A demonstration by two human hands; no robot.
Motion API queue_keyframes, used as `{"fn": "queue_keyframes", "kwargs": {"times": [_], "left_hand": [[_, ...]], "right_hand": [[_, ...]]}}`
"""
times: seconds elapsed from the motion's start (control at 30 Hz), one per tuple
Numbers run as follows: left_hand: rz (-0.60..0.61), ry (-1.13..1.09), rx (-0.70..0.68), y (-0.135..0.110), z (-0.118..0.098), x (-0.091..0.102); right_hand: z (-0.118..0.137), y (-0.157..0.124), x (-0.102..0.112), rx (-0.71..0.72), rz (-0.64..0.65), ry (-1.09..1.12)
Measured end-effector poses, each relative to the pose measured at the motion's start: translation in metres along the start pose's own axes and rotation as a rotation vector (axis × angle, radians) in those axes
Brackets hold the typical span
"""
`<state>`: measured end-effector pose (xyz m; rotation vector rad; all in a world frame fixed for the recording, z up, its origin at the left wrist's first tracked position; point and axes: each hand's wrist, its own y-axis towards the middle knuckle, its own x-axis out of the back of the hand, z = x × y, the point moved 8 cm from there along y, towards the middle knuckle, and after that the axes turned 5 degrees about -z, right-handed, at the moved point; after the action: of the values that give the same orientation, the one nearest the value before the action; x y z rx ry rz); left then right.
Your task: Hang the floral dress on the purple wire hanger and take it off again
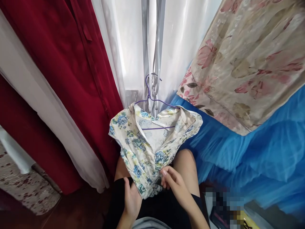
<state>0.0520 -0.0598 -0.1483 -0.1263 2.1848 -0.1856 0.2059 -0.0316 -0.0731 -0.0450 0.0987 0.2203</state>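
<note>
A sleeveless white blouse (138, 141) with blue and green flowers hangs at lap height on a purple wire hanger (158, 101). The blouse's neckline gapes wide, and its lower part is bunched up just above the black shorts. At the lower left edge of the blouse is my left hand (132, 200), thumb stretched up and apart; its other fingers are hidden behind the fabric. My right hand (173, 182) is by the lower right edge, its fingers loosely bent and slightly apart, with the fingertips close against the blouse. I see no cloth clearly pinched in it.
Red drapery (95, 63) hangs on the left, and white cloth (128, 41) with grey straps (159, 38) hangs behind the hanger. On the right are a beige floral cloth (238, 70) and blue tulle (226, 152). A yellow item (249, 221) sits at lower right, beside a blurred patch.
</note>
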Motion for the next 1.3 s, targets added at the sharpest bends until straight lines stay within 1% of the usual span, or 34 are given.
{"fn": "queue_keyframes", "kwargs": {"times": [0.07, 0.1, 0.13, 0.17, 0.2, 0.27, 0.33, 0.37, 0.43, 0.5, 0.53, 0.57, 0.6, 0.63, 0.67, 0.7, 0.73, 0.77, 0.8, 0.87, 0.93, 1.0, 1.07, 1.1, 1.17, 1.2, 1.3], "left_hand": [[-0.162, 0.251, -0.059, -0.012, -0.004, 0.022], [-0.237, 0.404, -0.09, -0.018, -0.007, 0.028], [-0.287, 0.54, -0.108, -0.022, -0.008, 0.03], [-0.306, 0.638, -0.118, -0.025, -0.008, 0.028], [-0.299, 0.704, -0.133, -0.026, -0.006, 0.022], [-0.248, 0.775, -0.175, -0.026, -0.002, 0.007], [-0.192, 0.812, -0.212, -0.024, 0.004, -0.004], [-0.173, 0.826, -0.22, -0.022, 0.006, -0.007], [-0.168, 0.846, -0.209, -0.015, 0.007, -0.002], [-0.224, 0.866, -0.229, -0.006, -0.001, 0.014], [-0.281, 0.881, -0.272, -0.002, -0.01, 0.023], [-0.355, 0.897, -0.344, 0.0, -0.022, 0.032], [-0.434, 0.915, -0.447, -0.001, -0.036, 0.039], [-0.504, 0.934, -0.574, -0.005, -0.05, 0.041], [-0.547, 0.958, -0.708, -0.011, -0.063, 0.037], [-0.546, 0.993, -0.826, -0.016, -0.072, 0.027], [-0.496, 1.044, -0.909, -0.018, -0.076, 0.012], [-0.401, 1.109, -0.948, -0.017, -0.075, -0.007], [-0.289, 1.173, -0.949, -0.014, -0.072, -0.027], [-0.097, 1.248, -0.885, -0.003, -0.061, -0.063], [-0.001, 1.25, -0.851, 0.008, -0.056, -0.09], [0.046, 1.235, -0.872, 0.016, -0.056, -0.107], [0.104, 1.23, -0.901, 0.019, -0.056, -0.117], [0.129, 1.231, -0.905, 0.019, -0.055, -0.118], [0.153, 1.246, -0.896, 0.02, -0.055, -0.116], [0.15, 1.266, -0.887, 0.02, -0.056, -0.114], [0.126, 1.353, -0.858, 0.021, -0.06, -0.104]], "right_hand": [[0.007, 0.01, -0.006, 0.037, -0.033, -0.037], [0.013, 0.015, -0.01, 0.069, -0.051, -0.065], [0.021, 0.019, -0.012, 0.107, -0.077, -0.105], [0.029, 0.024, -0.014, 0.143, -0.108, -0.156], [0.037, 0.029, -0.014, 0.171, -0.139, -0.215], [0.05, 0.038, -0.01, 0.21, -0.184, -0.332], [0.06, 0.044, -0.004, 0.23, -0.172, -0.403], [0.063, 0.046, 0.0, 0.232, -0.154, -0.41], [0.066, 0.044, 0.009, 0.214, -0.133, -0.358], [0.062, 0.039, 0.016, 0.167, -0.129, -0.249], [0.058, 0.036, 0.018, 0.137, -0.13, -0.184], [0.052, 0.033, 0.019, 0.106, -0.132, -0.118], [0.046, 0.03, 0.018, 0.074, -0.133, -0.052], [0.04, 0.027, 0.015, 0.046, -0.135, 0.011], [0.034, 0.025, 0.012, 0.026, -0.14, 0.067], [0.03, 0.024, 0.009, 0.013, -0.145, 0.11], [0.027, 0.022, 0.005, 0.006, -0.147, 0.138], [0.025, 0.022, 0.0, 0.003, -0.144, 0.151], [0.026, 0.021, -0.004, 0.004, -0.133, 0.15], [0.029, 0.019, -0.013, 0.006, -0.104, 0.124], [0.034, 0.016, -0.019, 0.001, -0.079, 0.101], [0.04, 0.015, -0.019, -0.008, -0.087, 0.092], [0.055, 0.022, -0.014, 0.028, -0.14, 0.085], [0.067, 0.029, -0.011, 0.074, -0.173, 0.085], [0.1, 0.051, -0.007, 0.196, -0.222, 0.091], [0.119, 0.065, -0.008, 0.249, -0.225, 0.109], [0.169, 0.106, -0.02, 0.312, -0.174, 0.141]]}}
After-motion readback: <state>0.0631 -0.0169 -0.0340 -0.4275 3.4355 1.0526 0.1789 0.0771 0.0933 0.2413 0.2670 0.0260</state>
